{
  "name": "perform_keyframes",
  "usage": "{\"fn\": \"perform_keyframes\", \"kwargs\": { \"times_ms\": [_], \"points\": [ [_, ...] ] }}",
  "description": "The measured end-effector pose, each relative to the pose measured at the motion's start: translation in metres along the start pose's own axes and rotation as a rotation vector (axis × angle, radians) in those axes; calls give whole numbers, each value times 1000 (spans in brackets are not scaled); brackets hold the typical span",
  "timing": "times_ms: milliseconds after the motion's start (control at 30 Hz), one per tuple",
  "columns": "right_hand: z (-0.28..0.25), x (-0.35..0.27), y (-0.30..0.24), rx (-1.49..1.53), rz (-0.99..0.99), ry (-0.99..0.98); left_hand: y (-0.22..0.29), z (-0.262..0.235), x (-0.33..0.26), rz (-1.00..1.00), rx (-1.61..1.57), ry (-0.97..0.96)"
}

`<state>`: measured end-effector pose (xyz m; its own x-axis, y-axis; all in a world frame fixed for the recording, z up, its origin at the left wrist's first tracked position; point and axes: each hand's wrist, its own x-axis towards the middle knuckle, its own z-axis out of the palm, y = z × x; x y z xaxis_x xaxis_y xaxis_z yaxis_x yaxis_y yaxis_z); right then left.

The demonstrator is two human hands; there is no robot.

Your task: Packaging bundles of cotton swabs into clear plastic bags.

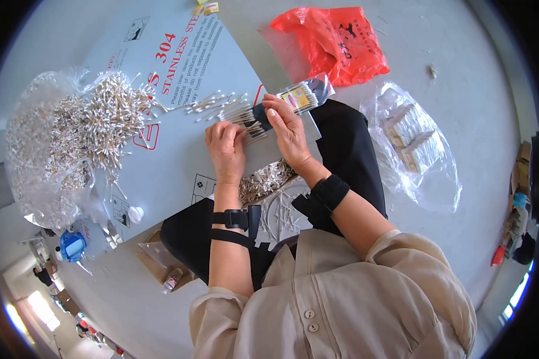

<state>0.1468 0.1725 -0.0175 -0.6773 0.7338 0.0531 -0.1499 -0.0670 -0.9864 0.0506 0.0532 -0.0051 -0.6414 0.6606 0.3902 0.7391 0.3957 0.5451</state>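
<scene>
The swabs (212, 106) lie loose on the worktop (176, 149), some strewn at odd angles and some gathered in a rough row between the hands. The left hand (226, 149) is at the near side of that row, its fingers bunched together by the swab ends; whether its grip is clamped on any of them cannot be told. The right hand (290, 131) lies over the dark strip (259, 112), just beside the near end of a clear pack (308, 99) that holds more swabs and a yellow label (295, 99). Its fingers are partly curled, but their undersides are hidden, so it cannot be told whether that grip has closed on anything.

Each swab looks very light, with a thin, fairly stiff stick and soft tips. The sticks would probably roll and cross easily and could snap if bent, so a light pinch at mid-stick seems best, leaving the tips uncrushed. The pack's film looks limp and slippery; the filled, labelled part should give a firmer hold than the loose far end.

A big clear bag (27, 137) with a heap of swabs is on the worktop to the left. On the floor lie a red bag (353, 54) and, to the right, a clear bag of white bundles (422, 149).
</scene>
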Motion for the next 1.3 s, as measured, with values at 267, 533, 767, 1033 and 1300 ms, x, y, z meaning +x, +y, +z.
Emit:
{"fn": "perform_keyframes", "kwargs": {
  "times_ms": [267, 533, 767, 1033, 1300],
  "points": [
    [1, 0, 3, 27, 0, 10, -3, -6, -5, 31, -5, -39],
    [1, 0, -3, 123, 85, 28, 33, -3, -35, -13, 307, -364],
    [8, 0, -5, 201, 104, 25, 35, 11, -15, -88, 326, -309],
    [5, 2, -5, 135, 95, -16, 41, 0, -24, -97, 317, -386],
    [5, 4, -1, 177, 93, -5, 14, -12, -36, -142, 113, 101]
  ]
}}
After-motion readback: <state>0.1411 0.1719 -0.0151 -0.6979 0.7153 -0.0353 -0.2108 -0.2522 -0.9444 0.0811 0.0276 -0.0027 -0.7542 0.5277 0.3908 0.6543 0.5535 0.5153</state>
